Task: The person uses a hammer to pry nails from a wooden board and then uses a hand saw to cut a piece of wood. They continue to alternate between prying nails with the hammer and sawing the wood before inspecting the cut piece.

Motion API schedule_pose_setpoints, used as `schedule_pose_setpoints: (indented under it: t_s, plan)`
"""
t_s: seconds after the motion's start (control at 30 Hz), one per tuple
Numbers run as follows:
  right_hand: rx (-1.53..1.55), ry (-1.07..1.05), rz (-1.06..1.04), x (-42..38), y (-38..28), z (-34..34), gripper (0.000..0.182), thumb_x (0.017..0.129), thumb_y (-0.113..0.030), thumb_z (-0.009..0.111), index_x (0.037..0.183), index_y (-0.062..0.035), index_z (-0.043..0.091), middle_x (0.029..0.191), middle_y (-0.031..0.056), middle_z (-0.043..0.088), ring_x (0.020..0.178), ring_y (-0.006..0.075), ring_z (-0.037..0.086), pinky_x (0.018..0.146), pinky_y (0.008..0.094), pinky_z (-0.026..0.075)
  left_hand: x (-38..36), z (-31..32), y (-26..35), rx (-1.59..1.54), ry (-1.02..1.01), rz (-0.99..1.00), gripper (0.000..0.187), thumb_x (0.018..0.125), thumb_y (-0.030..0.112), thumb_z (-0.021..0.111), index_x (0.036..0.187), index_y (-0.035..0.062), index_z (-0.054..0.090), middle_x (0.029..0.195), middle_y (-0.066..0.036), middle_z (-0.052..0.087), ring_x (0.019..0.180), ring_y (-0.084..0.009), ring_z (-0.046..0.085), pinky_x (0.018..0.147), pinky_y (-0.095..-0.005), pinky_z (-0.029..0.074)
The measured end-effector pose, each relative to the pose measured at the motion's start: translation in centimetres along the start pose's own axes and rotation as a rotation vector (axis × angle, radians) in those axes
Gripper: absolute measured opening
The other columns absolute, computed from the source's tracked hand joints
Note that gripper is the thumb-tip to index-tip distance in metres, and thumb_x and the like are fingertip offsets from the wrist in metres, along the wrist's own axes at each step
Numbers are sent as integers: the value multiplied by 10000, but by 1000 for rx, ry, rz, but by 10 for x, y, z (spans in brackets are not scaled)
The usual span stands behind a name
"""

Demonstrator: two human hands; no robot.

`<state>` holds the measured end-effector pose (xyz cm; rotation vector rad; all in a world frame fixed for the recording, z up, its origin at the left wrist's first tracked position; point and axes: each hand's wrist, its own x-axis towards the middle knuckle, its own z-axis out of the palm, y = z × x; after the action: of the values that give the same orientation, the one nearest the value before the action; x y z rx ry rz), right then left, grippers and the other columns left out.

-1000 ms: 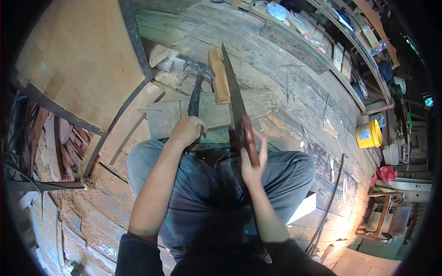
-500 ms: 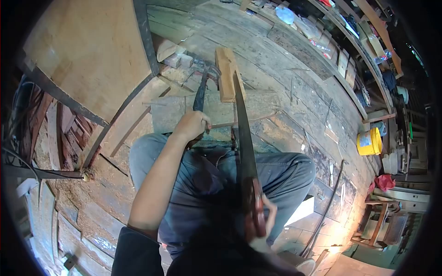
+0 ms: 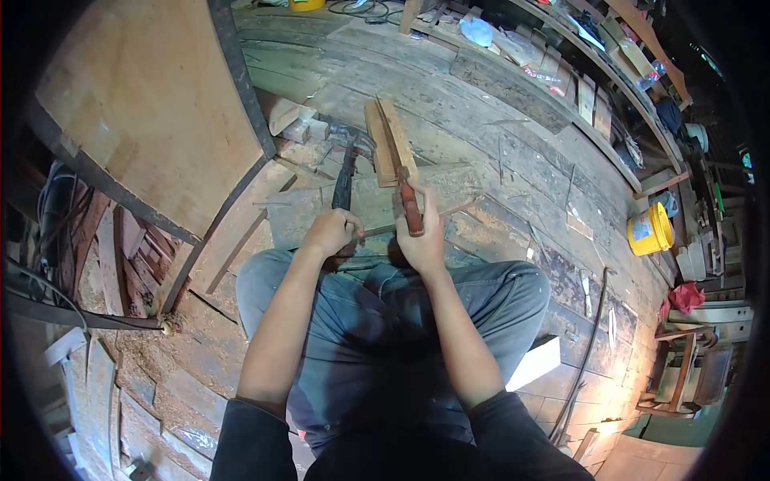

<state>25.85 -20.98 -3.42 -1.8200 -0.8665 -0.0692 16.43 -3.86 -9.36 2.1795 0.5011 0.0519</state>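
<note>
My left hand (image 3: 329, 231) is closed round the dark handle of a claw hammer (image 3: 343, 180), whose head lies away from me, close to the left side of a wooden block (image 3: 380, 152). In my right hand (image 3: 427, 239) is the reddish-brown handle of a hand saw (image 3: 410, 207). The saw blade points away from me and stretches along the length of the block, overlapping its top in this view. A flat board (image 3: 298, 215) lies on the floor under the hammer and the near end of the block.
Small wood offcuts (image 3: 298, 130) sit beyond the hammer, beside a large framed panel (image 3: 152, 112) at the left. Shelving (image 3: 593, 120) runs along the upper right, with a yellow bucket (image 3: 650, 229) below it. Sawdust (image 3: 172, 353) and loose boards cover the lower left floor.
My right hand and the saw have moved forward, away from my body, so the blade reaches farther along the block. My left hand keeps its hold on the hammer.
</note>
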Motion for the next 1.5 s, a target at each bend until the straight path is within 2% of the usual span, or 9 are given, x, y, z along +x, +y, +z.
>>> schedule_pose_setpoints:
  t_s: [0.2, 0.33, 0.53, 0.73, 0.93, 1.07, 1.23, 1.37, 1.5]
  plan:
    - [189, 54, 433, -137, -39, -72, 474, 834, 8, 568, 1302, 37, 501, 1223, 182, 568, 1129, 246, 571, 997, 356, 424, -1, -3, 3, -8, -19, 3, 263, 846, 38, 496, 846, 64, 758, 857, -171, 717, 861, -346, 690, 843, -398, 529]
    - [180, 32, 407, -206, -101, -123, 477, 859, -59, 581, 1305, 77, 483, 1233, 181, 558, 1100, 234, 572, 961, 322, 434, 0, 1, 0, 12, -9, 15, 245, 842, 27, 511, 834, 71, 752, 844, -170, 706, 854, -369, 654, 870, -392, 506]
    - [148, -22, 395, -138, -43, -84, 498, 837, 31, 555, 1329, 42, 475, 1220, 181, 568, 1079, 252, 593, 928, 345, 466, 0, 1, -5, 55, -6, 58, 235, 836, -11, 540, 872, 71, 757, 872, -142, 725, 886, -349, 662, 919, -381, 484]
    - [74, 56, 0, 1, 16, -4, 577, 771, 96, 536, 1325, -63, 505, 1161, 192, 575, 1059, 380, 607, 918, 328, 460, 0, -3, -2, 57, -34, -52, 238, 853, 45, 536, 863, 99, 767, 877, -200, 700, 949, -352, 623, 883, -408, 508]
    - [50, -5, 4, -39, 5, -34, 567, 806, 88, 534, 1352, -47, 465, 1174, 175, 600, 1058, 319, 628, 899, 326, 468, 0, -4, -3, -11, -41, -20, 229, 851, 34, 536, 875, 77, 760, 843, -197, 701, 776, -350, 666, 792, -405, 526]
    - [442, 23, 700, -151, -74, -105, 450, 882, 20, 543, 1328, 20, 484, 1278, 169, 557, 1146, 242, 578, 975, 362, 444, 1, -3, -5, 9, -13, 34, 248, 845, 25, 518, 880, 75, 758, 871, -184, 708, 791, -364, 679, 787, -409, 533]
    - [140, 16, 382, -214, -92, -138, 517, 870, -14, 564, 1374, 5, 448, 1241, 193, 537, 1154, 232, 560, 981, 392, 448, -2, -7, 4, 87, -38, 49, 258, 852, 59, 502, 863, 78, 759, 862, -176, 708, 903, -359, 664, 911, -417, 497]
    - [509, 98, 763, -132, -66, -88, 481, 863, 3, 590, 1336, -6, 503, 1161, 134, 616, 1089, 250, 600, 952, 359, 466, 0, -4, 1, 103, 4, 79, 254, 841, 40, 510, 848, 73, 762, 816, -185, 703, 806, -348, 677, 835, -404, 526]
    - [134, 67, 34, -28, 21, -19, 538, 796, 68, 522, 1324, -35, 514, 1220, 165, 608, 1158, 281, 598, 1003, 345, 427, 1, -3, -1, 50, 0, 90, 255, 835, 24, 516, 847, 69, 766, 796, -189, 701, 757, -342, 681, 786, -395, 538]
